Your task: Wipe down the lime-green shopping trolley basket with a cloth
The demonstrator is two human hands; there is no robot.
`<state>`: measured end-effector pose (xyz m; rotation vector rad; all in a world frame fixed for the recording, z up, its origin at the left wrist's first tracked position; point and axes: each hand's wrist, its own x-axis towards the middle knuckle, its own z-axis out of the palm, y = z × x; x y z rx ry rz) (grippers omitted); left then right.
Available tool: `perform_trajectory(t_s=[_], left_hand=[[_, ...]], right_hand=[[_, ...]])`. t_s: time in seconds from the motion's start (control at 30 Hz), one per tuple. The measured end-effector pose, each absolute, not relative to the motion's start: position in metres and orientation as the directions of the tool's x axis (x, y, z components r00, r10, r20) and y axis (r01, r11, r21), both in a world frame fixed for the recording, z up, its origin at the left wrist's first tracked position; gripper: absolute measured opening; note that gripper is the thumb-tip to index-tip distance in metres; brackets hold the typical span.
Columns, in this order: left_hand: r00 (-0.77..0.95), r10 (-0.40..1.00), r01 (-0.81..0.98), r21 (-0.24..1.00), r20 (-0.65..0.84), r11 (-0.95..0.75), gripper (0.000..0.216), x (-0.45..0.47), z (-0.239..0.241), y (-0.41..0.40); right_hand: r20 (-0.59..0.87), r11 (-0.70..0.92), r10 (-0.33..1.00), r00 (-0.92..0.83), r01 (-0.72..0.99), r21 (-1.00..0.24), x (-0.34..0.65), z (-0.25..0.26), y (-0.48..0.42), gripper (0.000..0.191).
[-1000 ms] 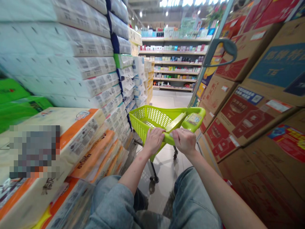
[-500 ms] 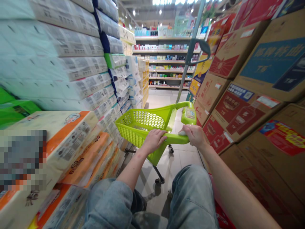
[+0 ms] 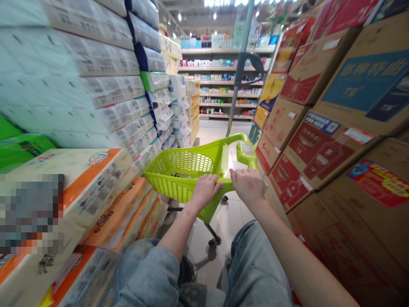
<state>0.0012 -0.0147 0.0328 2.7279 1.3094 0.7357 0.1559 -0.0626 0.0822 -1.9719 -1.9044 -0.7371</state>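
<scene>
Between stacked paper packs [image 3: 108, 79] and cartons [image 3: 322, 155], a green cart [image 3: 198, 161] is standing askew. The left hand [image 3: 206, 190] is gripping its near edge, the right hand [image 3: 249, 184] its handle [image 3: 227, 186]. Steering seems in hand; going forward calls for straightening the basket.

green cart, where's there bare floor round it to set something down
Bare floor shows ahead of the green cart, before the far shelves, with a narrower strip between it and the cardboard boxes on the right. The left is crowded by wrapped packs.
</scene>
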Motion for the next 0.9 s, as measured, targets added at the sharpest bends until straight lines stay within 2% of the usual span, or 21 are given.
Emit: perform_trajectory(t_s=[0.1, 0.2, 0.47, 0.63, 0.77, 0.9], left_hand=[[0.538, 0.743, 0.708, 0.265, 0.399, -0.655, 0.037, 0.001, 0.032, -0.015], [0.555, 0.731, 0.674, 0.3, 0.398, -0.675, 0.035, -0.001, 0.031, -0.015], [0.561, 0.718, 0.63, 0.35, 0.412, -0.693, 0.037, -0.003, 0.029, -0.014], [0.587, 0.676, 0.586, 0.342, 0.446, -0.735, 0.035, -0.008, 0.024, -0.01], [0.572, 0.696, 0.62, 0.326, 0.434, -0.713, 0.036, -0.013, 0.016, -0.003], [0.572, 0.701, 0.641, 0.3, 0.426, -0.706, 0.035, -0.013, 0.013, 0.001]], right_hand=[[0.412, -0.082, 0.911, -0.002, 0.979, 0.185, 0.154, 0.09, -0.053, 0.057], [0.351, -0.095, 0.936, 0.024, 0.978, 0.187, 0.15, 0.093, -0.049, 0.059], [0.497, 0.025, 0.861, -0.105, 0.986, 0.164, 0.132, 0.076, -0.064, 0.04], [0.385, 0.014, 0.921, -0.062, 0.992, 0.128, 0.133, 0.083, -0.053, 0.053], [0.277, -0.043, 0.961, 0.008, 0.992, 0.12, 0.136, 0.092, -0.044, 0.062], [0.315, -0.04, 0.949, 0.002, 0.993, 0.114, 0.137, 0.089, -0.047, 0.059]])
